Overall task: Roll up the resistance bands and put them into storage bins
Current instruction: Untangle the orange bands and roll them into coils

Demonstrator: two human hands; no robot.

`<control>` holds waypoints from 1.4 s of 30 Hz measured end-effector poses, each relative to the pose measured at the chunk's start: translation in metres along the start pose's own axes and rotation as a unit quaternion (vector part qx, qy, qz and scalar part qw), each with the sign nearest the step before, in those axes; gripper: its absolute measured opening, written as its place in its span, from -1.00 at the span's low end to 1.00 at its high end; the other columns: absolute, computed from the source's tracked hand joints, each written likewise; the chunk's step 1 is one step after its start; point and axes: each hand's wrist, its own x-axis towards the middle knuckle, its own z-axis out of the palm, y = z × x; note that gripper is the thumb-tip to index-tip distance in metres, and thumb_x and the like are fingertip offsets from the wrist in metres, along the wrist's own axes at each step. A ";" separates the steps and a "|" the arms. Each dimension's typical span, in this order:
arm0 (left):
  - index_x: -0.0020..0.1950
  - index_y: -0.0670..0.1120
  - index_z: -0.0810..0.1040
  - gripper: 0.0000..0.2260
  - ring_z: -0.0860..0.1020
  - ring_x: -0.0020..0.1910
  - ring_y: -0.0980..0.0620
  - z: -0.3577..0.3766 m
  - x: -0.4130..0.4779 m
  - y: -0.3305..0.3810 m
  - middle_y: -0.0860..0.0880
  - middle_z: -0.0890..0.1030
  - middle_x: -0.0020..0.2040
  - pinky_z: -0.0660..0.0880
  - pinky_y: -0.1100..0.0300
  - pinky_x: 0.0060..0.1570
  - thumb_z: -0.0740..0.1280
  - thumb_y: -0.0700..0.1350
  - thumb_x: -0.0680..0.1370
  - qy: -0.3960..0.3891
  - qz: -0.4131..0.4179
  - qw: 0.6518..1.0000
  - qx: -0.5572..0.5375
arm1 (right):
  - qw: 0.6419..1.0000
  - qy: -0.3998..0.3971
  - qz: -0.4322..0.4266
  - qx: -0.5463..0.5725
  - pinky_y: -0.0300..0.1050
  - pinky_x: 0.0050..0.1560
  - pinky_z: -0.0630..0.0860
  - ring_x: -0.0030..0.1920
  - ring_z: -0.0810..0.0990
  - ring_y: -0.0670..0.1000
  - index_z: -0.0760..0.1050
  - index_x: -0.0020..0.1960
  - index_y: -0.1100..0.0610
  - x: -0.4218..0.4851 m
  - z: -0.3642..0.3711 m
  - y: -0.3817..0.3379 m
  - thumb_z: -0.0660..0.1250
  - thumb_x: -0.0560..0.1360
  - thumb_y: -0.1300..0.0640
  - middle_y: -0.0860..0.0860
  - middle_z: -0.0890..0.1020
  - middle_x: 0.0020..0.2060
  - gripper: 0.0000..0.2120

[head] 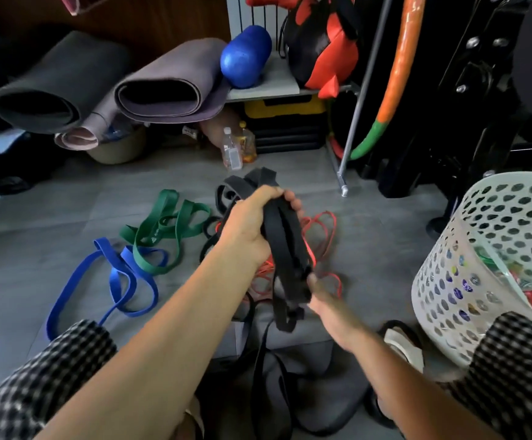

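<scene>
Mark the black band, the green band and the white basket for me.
black band (285, 239), head view, on the bundled strands at mid-length.
green band (155, 235), head view, on the wide strand with the logo.
white basket (518, 178), head view, on its top rim.

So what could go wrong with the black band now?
The black band has loose loops trailing to the floor, so they might tangle with the red band underneath. The right hand only pinches its lower end while the left hand grips the top, so it could slip and unroll.
</scene>
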 end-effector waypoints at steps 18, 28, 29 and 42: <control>-0.21 -0.19 0.43 -0.85 0.49 -0.39 0.03 -0.026 0.019 0.056 -0.05 0.49 -0.37 0.52 0.13 -0.22 0.18 -0.31 0.55 0.012 0.145 0.978 0.152 | 0.980 0.118 0.064 -0.149 -0.32 -0.42 0.42 -0.56 0.50 -0.11 0.52 -0.44 0.19 0.008 -0.014 0.027 0.35 0.47 0.15 -0.01 0.56 -0.60 -0.69; 0.08 -0.18 0.48 -0.81 0.55 -0.27 0.35 -0.106 -0.020 -0.072 0.04 0.60 -0.16 0.49 0.35 -0.13 0.31 -0.34 0.49 -0.050 -0.009 0.904 0.424 | 0.966 0.138 0.073 0.204 -0.32 -0.51 0.50 -0.60 0.50 -0.08 0.44 -0.30 0.20 0.034 0.026 -0.065 0.27 0.51 0.23 0.01 0.50 -0.63 -0.80; 0.11 -0.19 0.48 -0.82 0.58 -0.24 0.29 -0.106 -0.024 -0.080 0.03 0.63 -0.17 0.51 0.34 -0.14 0.27 -0.33 0.52 -0.058 -0.024 0.926 0.373 | 0.961 0.152 0.076 0.220 -0.31 -0.52 0.50 -0.58 0.53 -0.07 0.45 -0.27 0.21 0.034 0.030 -0.066 0.29 0.51 0.22 0.02 0.52 -0.60 -0.82; -0.02 -0.10 0.64 -0.61 0.65 -0.12 -0.01 -0.071 -0.020 -0.065 -0.09 0.68 -0.07 0.59 0.18 -0.17 0.30 0.14 0.33 0.038 -0.088 0.995 0.023 | 0.979 0.196 0.032 0.036 0.05 0.09 0.50 -0.01 0.59 0.15 0.48 0.12 0.18 0.042 0.050 -0.088 0.16 0.51 -0.21 0.16 0.62 0.02 -0.52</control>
